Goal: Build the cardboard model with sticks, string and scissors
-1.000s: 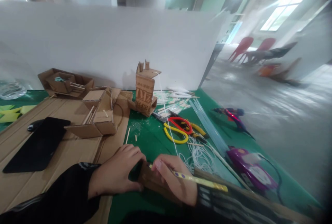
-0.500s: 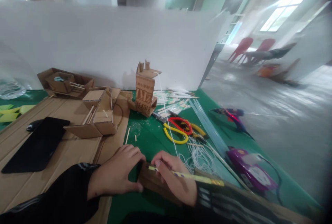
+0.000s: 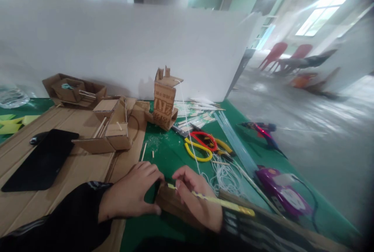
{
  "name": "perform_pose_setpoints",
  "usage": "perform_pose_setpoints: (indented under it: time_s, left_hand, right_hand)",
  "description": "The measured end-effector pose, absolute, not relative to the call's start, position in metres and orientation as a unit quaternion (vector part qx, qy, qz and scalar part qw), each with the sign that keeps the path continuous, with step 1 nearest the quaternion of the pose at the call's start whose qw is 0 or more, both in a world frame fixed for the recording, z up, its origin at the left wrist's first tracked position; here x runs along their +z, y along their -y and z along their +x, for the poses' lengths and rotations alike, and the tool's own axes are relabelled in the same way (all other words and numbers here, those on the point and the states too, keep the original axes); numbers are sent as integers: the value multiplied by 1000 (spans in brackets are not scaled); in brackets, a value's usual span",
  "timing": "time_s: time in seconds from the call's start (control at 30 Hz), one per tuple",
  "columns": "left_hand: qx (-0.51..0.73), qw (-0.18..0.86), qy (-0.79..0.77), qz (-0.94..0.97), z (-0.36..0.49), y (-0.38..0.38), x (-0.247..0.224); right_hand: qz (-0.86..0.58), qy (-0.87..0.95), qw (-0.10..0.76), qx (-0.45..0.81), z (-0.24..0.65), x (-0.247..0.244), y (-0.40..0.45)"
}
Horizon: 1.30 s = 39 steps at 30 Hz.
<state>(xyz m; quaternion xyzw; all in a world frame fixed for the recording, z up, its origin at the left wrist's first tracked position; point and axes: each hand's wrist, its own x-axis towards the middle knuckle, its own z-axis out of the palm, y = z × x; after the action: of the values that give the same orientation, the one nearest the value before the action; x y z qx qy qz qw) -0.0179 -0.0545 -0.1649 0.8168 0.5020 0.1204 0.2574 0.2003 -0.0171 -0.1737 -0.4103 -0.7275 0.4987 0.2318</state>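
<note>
My right hand [image 3: 197,199] is closed round a yellow patterned pencil [image 3: 222,202], its eraser end pointing right toward my sleeve. The pencil's other end lies over a brown cardboard piece [image 3: 172,201] low in the middle of the view. At that piece's left end my left hand [image 3: 131,191] steadies it, thumb below and fingertips above. My right hand covers part of the cardboard. Just beyond my right hand lies a loose heap of white string [image 3: 229,176], from which one strand runs up to a standing cardboard tower [image 3: 164,102].
Scissors with red and yellow handles [image 3: 198,152] lie beyond my hands, near wooden sticks [image 3: 194,117]. A purple device [image 3: 282,193] and a glue gun [image 3: 264,133] are on the right. Left are a cardboard model [image 3: 117,135], a cardboard box [image 3: 73,92] and a black tablet-like slab [image 3: 43,162].
The pencil has tilted a little, its eraser end lower and its other end slightly higher. My right hand has shifted slightly; my left hand stays where it was on the cardboard.
</note>
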Motion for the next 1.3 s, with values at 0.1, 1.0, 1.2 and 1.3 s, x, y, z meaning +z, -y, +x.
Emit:
perform_pose_setpoints:
  time_s: [0.1,1.0,1.2,1.3]
  left_hand:
    - [119,256,-502,818,-18,54,-164]
    - [127,246,-493,825,-20,54,-164]
    - [154,284,-481,815,-20,54,-159]
    - [175,272,-510,797,-14,54,-162]
  right_hand:
    - [-415,720,231,506,200,-170,18]
    - [-447,718,227,483,198,-172,18]
    - [-405,698,251,535,197,-165,21]
    - [-403,681,251,558,196,-168,22]
